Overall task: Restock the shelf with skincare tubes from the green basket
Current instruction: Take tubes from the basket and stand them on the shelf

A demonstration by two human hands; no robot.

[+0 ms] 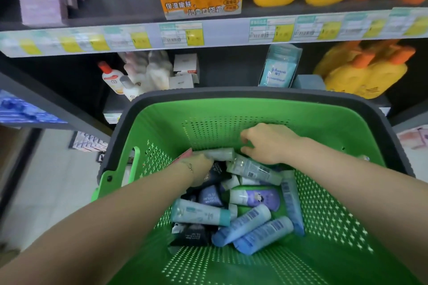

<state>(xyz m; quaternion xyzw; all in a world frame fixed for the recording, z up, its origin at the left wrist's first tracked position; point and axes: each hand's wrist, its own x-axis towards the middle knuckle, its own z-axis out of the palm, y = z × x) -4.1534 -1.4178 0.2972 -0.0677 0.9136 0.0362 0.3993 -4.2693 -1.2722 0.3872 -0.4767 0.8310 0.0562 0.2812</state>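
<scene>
While reaching down into the green basket [335,136], closed the left hand [201,166] round one end of a pale grey-green tube [220,154], fingertips hidden. Held the right hand [268,143] just right of that tube's cap, fingers curled downward, thumb apart; could not tell whether holding or empty. Counted, below the left hand's grip, at least three dark navy tubes [209,195] and one pale tube with a teal cap [201,213]. Counted, below the right hand, one clear greenish tube with a square code [252,169], one purple tube with a cartoon figure [257,196] and three blue tubes with barcodes [264,235]. Read, on the shelf [220,28] above both hands, "保湿嫩肤" on an orange carton [203,4] and "Johnson's" on a pale blue pack [278,69]. Could not read the price tags [183,34], too blurred.
</scene>
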